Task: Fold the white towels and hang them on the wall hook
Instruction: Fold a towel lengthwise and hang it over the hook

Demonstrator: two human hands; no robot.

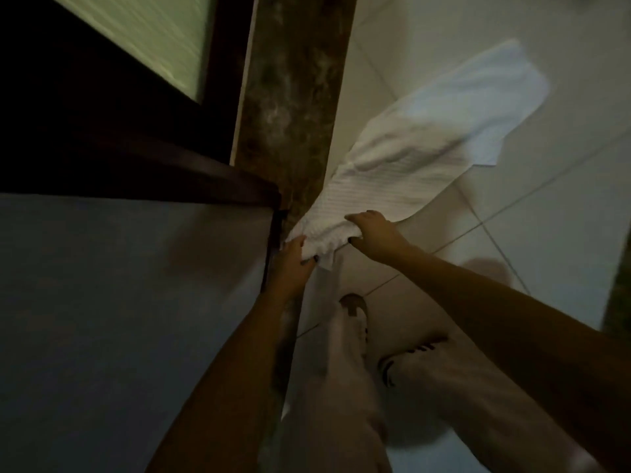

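The pale tiled floor (553,268) carries the person's two sandalled feet (354,307).

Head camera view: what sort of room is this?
Probably a bathroom or its doorway: pale glossy floor tiles, a dark wooden door frame around frosted glass, and a white ribbed towel.

Bare forearms (478,302), pale loose trousers (345,387), strapped sandals (355,307)

A wall (119,302) and door frame (191,179) stand tight left of the left hand (292,264). The towel (426,138) spreads ahead. Open floor (546,250) lies right of the right hand (375,233).
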